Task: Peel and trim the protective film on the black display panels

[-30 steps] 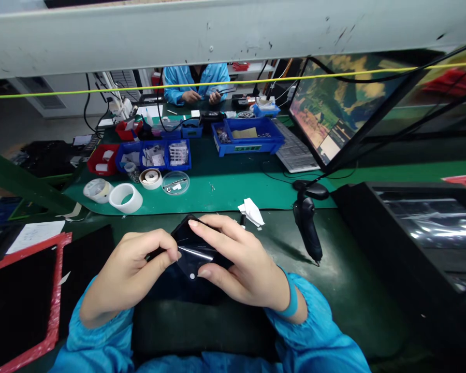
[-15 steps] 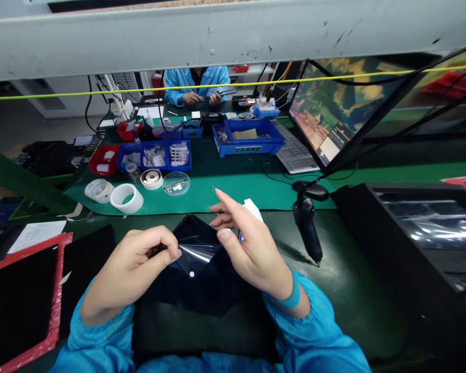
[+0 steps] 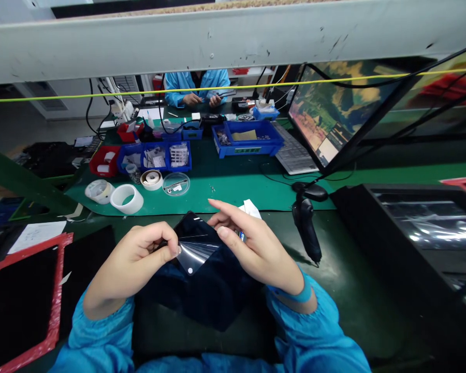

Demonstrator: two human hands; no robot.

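Observation:
In the middle of the head view, a small dark glossy panel (image 3: 196, 230) is tilted, with bright streaks fanning over a clear, film-like lower part. A white dot marks its bottom corner. The thumb and bent fingers of my left hand (image 3: 140, 264) pinch its left edge. My right hand (image 3: 254, 243) is at its right side, index finger stretched out and thumb apart. Whether the right thumb touches the edge I cannot tell. Beneath the panel lies a larger dark sheet (image 3: 205, 295), its outline hard to make out. A white paper-like piece (image 3: 251, 208) shows behind my right hand.
Tape rolls (image 3: 127, 199), a clear round dish (image 3: 176, 184) and blue bins (image 3: 154, 157) stand beyond my left hand. A black electric screwdriver (image 3: 306, 230) hangs at right, near a monitor (image 3: 341, 109). A red-edged frame (image 3: 56, 290) lies left. Opposite sits a co-worker (image 3: 197, 88).
My right hand has come slightly lower, its fingers closer to the panel's edge. The panel has turned a little, and its streaks spread wider. My left hand keeps its pinch.

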